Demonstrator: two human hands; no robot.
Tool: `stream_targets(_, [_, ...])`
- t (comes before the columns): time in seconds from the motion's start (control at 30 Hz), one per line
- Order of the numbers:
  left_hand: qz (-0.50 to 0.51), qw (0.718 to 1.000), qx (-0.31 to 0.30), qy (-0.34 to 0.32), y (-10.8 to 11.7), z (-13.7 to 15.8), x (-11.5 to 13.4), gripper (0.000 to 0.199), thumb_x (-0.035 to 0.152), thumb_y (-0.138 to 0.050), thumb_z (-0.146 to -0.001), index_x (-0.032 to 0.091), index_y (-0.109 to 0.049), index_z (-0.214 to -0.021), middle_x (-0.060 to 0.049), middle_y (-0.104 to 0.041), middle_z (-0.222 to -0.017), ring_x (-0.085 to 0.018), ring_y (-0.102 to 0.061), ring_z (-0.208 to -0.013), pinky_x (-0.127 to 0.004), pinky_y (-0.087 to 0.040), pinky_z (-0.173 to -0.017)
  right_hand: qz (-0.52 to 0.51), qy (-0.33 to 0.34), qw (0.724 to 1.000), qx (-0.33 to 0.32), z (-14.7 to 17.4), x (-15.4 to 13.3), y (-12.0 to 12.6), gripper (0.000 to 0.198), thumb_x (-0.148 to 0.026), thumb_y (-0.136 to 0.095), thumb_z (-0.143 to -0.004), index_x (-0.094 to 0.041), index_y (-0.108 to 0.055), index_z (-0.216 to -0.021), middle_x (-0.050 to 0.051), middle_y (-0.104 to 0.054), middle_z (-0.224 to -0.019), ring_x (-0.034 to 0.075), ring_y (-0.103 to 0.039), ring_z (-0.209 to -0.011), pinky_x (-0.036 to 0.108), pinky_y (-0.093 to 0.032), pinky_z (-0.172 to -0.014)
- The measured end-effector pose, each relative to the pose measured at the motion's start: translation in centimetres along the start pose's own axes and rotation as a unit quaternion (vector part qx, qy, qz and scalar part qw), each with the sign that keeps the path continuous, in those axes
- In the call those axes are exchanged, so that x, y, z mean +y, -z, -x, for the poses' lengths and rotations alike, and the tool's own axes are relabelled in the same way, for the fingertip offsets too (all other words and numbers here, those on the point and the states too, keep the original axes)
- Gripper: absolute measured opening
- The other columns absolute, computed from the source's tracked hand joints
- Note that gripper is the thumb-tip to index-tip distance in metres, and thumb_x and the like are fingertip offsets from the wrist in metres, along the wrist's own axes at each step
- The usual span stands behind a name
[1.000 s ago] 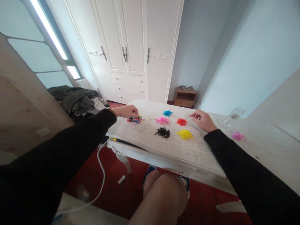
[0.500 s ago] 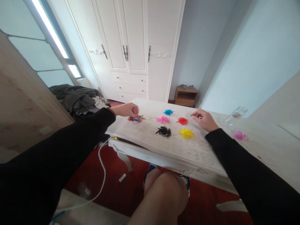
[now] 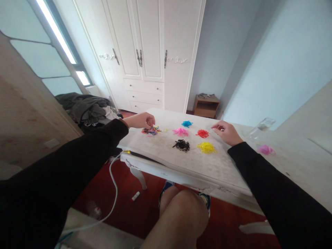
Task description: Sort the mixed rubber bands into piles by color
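On the white table lie small rubber bands in loose heaps. My left hand hangs just over the mixed-colour heap, its fingers curled down and pinched; what is between the tips is too small to make out. Near the red rubber bands, my right hand rests with loosely bent fingers and thumb apart, nothing visible in them. Between the hands are blue rubber bands, pink rubber bands, black rubber bands and yellow rubber bands.
A clear glass lies on its side at the table's right, beside a pink-purple bundle. A white cable hangs by the left table corner. Behind stand a white wardrobe, a clothes pile and a wooden nightstand.
My left hand has shifted very slightly to the right and up over the mixed heap. My right hand stays in nearly the same spot. The heaps look unchanged.
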State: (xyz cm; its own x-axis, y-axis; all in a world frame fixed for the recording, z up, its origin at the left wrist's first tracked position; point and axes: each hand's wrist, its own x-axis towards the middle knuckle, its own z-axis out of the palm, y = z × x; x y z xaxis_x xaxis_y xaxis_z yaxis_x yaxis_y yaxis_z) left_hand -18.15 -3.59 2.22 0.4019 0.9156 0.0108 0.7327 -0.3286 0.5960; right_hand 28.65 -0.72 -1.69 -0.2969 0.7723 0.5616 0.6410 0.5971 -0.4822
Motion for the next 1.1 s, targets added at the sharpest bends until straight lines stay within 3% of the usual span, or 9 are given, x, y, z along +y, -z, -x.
stream_targets(0.4, [0.019, 0.999, -0.015, -0.028, 0.29, -0.47, -0.76, 0.025, 0.025, -0.078, -0.061, 0.016, -0.071, -0.084, -0.004, -0.076, -0.071, -0.017, -0.070, -0.066, -0.022, -0.048, -0.059, 0.003, 0.007, 1.000, -0.002, 0.00, 0.02, 0.04, 0.013, -0.030, -0.064, -0.080, -0.020, -0.073, -0.079, 0.006, -0.070, -0.079, 0.019, -0.057, -0.066, 0.034, -0.047, -0.065])
stream_targets(1.1, [0.022, 1.000, -0.011, -0.008, 0.19, -0.47, -0.12, 0.028, 0.036, -0.082, -0.062, 0.016, -0.072, -0.077, -0.006, -0.076, -0.072, -0.018, -0.069, -0.065, -0.023, -0.047, -0.057, -0.001, 0.013, 1.000, -0.007, 0.01, -0.20, 0.06, 0.013, -0.030, -0.064, -0.079, -0.020, -0.072, -0.079, 0.006, -0.070, -0.078, 0.019, -0.058, -0.067, 0.034, -0.047, -0.065])
